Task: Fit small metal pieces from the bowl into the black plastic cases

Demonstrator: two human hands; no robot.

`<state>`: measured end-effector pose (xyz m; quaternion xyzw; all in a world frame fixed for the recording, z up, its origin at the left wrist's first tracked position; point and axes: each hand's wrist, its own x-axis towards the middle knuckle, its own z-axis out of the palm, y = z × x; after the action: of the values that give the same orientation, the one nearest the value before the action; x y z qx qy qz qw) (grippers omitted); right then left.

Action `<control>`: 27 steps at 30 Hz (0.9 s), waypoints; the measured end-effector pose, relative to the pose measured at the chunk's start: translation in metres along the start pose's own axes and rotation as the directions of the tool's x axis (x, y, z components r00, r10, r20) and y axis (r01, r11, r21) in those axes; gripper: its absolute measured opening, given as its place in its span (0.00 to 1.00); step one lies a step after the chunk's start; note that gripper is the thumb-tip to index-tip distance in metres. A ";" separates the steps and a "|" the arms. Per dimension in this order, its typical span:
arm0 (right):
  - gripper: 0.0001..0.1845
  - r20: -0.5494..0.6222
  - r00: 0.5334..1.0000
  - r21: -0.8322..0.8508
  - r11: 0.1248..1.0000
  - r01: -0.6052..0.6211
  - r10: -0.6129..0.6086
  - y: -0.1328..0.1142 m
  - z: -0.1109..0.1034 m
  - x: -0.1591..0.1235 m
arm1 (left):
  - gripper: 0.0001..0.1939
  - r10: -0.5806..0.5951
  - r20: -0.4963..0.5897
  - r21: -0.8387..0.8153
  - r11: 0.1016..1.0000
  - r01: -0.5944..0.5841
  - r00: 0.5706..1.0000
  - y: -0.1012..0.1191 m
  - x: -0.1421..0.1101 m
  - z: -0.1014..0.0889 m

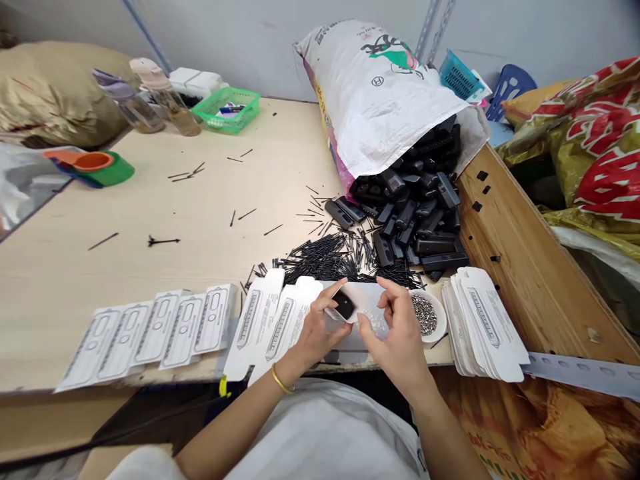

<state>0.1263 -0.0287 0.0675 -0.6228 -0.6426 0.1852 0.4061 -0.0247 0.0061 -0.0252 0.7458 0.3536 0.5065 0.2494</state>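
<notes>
My left hand (pixel 320 328) is closed round a small black plastic part in a clear blister shell (pixel 343 307), held just above the table's front edge. My right hand (pixel 397 327) is close beside it, fingers pinched together at its right; whether anything is in the pinch I cannot make out. A small white dish of tiny metal screws (pixel 427 315) sits just right of my right hand. A clear plastic sheet with small shiny bits (pixel 371 319) lies under both hands.
White printed cards lie in a row at the front left (pixel 155 333) and in a stack at the right (pixel 485 323). Black pins (pixel 325 260) and black plastic parts (pixel 420 213) spill from a white sack (pixel 380 93). Green basket (pixel 227 110), bottles (pixel 150 100) stand at the back.
</notes>
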 end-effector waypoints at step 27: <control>0.13 -0.267 0.930 0.174 0.961 -0.213 0.255 0.069 -0.005 0.001 | 0.13 -0.091 -0.143 0.325 0.936 0.134 0.985 -0.002 0.019 0.004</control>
<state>0.1748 -0.0187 0.0200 -0.6847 -0.4831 0.1856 0.5132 -0.0172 0.0221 -0.0166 0.7223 0.4914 0.4702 0.1255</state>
